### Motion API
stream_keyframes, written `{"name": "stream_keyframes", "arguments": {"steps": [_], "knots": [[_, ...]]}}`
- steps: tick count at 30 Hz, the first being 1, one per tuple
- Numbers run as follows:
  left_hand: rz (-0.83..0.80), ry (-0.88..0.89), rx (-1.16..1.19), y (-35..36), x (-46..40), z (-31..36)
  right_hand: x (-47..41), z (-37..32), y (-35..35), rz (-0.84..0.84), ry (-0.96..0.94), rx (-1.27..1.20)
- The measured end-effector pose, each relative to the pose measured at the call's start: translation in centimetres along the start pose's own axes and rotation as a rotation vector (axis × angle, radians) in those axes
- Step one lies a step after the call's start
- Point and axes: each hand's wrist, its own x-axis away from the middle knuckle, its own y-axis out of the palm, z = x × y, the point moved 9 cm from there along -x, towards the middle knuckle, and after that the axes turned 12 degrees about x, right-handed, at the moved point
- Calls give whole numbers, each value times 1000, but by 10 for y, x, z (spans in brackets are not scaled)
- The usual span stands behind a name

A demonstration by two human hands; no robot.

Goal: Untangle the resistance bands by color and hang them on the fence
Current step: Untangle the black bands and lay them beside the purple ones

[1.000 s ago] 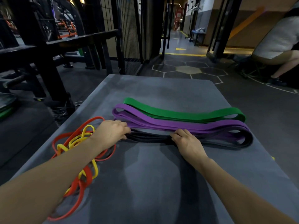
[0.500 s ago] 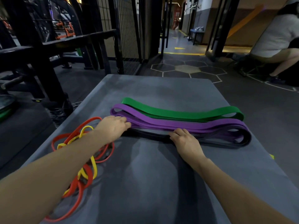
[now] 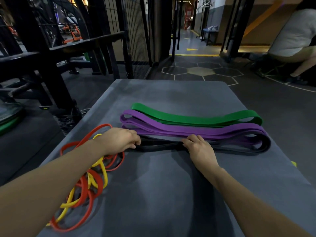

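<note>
A matte grey padded tabletop (image 3: 171, 194) carries flat rubber resistance bands laid out in long loops. Farthest away lies the wide green rubber band (image 3: 196, 118), smooth and gently bowed; just beside it, nearer the person, sit the broad purple rubber bands (image 3: 188, 130), stacked in a few layers. Nearest of the three is the black rubber band (image 3: 239, 148), a dark flattened loop touching the purple stack at its right end. At the left edge of the tabletop lies a tangle of thin red rubber bands (image 3: 85, 187) and thin yellow rubber bands (image 3: 102, 171), looped through one another.

Both bare forearms reach forward over the tabletop. The left hand (image 3: 119, 141) has its fingers curled around the left end of the black band, gripping it. The right hand (image 3: 198, 147) lies palm down, its fingers bent over and pinching the same black band near its middle.

Behind the tabletop stands a black wire-mesh metal fence (image 3: 135, 31).
</note>
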Motion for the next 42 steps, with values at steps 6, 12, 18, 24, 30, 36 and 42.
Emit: {"name": "stream_keyframes", "arguments": {"steps": [6, 12, 18, 24, 30, 36, 42], "knots": [[55, -190, -143, -2, -18, -11, 1, -1, -3, 19, -14, 5], [187, -305, -211, -2, -22, -5, 2, 0, -2, 36, -10, 52], [494, -44, 18, -8, -28, 61, 1, -1, -2, 34, -4, 28], [341, -184, 431, 35, -82, 106, -1, 5, 1, -190, -22, -73], [374, -248, 524, 47, -93, 89, 24, 64, -30, 77, 60, -1], [338, -182, 431, 39, -93, 97, 86, 159, -46, 17, 303, 240], [283, -213, 339, 38, -91, 101, 86, 174, -57, 87, 208, 448]]}}
